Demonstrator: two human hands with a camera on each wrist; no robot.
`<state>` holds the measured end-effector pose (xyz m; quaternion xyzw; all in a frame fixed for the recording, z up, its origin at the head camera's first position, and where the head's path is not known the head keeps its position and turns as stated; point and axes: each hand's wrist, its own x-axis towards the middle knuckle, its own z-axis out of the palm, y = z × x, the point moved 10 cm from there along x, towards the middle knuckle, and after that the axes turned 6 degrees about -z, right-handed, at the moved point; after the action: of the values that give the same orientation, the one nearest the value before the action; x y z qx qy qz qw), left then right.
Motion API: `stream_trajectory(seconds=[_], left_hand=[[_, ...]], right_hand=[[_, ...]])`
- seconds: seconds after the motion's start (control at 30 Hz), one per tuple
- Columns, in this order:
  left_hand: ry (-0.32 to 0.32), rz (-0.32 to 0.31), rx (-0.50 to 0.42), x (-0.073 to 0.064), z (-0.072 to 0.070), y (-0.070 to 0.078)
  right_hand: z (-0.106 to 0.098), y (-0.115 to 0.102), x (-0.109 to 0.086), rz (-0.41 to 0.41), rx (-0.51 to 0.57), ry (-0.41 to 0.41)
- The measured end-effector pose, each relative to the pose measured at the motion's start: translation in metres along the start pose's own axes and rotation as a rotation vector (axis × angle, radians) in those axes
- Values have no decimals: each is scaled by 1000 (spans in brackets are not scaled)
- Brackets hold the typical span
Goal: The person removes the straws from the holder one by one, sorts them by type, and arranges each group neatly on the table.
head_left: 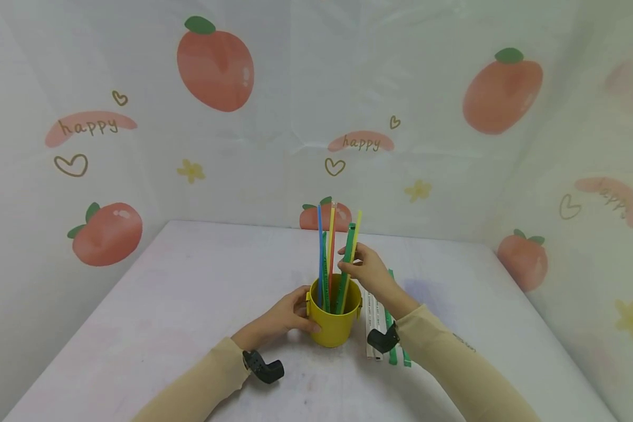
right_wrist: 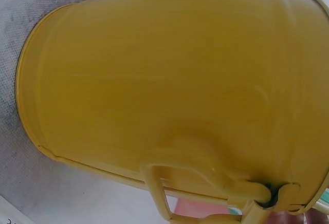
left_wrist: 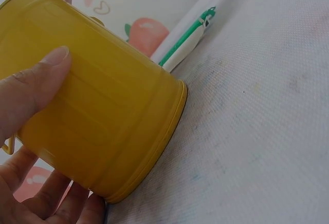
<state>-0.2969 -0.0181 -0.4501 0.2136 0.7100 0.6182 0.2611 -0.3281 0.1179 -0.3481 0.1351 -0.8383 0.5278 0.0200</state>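
A small yellow bucket [head_left: 332,329] stands upright on the table, with slim sticks rising from it: a blue one [head_left: 320,246], a yellow one [head_left: 357,225], a red-and-yellow one [head_left: 332,234] and green-wrapped ones. My left hand [head_left: 290,310] holds the bucket's left side; in the left wrist view its thumb [left_wrist: 38,88] lies on the wall, the other fingers beneath. Above the rim, my right hand [head_left: 371,272] pinches a green-wrapped stick [head_left: 345,278] whose lower end is inside the bucket. The bucket wall [right_wrist: 154,80] and its handle [right_wrist: 159,188] fill most of the right wrist view.
Right of the bucket, white-wrapped sticks [head_left: 370,328] and green-wrapped sticks [head_left: 392,354] lie on the table [head_left: 216,281], partly under my right forearm. A printed cloth backdrop [head_left: 274,117] rises behind and at the sides.
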Motion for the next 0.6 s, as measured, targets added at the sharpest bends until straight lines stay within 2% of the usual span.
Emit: stream_trajectory(seconds=[0.17, 0.3, 0.47, 0.6], left_hand=[[17, -8, 10, 1, -1, 0], [31, -13, 19, 1, -1, 0], [31, -5, 24, 2, -1, 2], [29, -5, 18, 3, -1, 4]], right_hand=[[0, 3, -1, 19, 4, -29], [-2, -3, -3, 16, 22, -39], [-11, 1, 3, 17, 96, -9], [-24, -6, 4, 2, 153, 30]])
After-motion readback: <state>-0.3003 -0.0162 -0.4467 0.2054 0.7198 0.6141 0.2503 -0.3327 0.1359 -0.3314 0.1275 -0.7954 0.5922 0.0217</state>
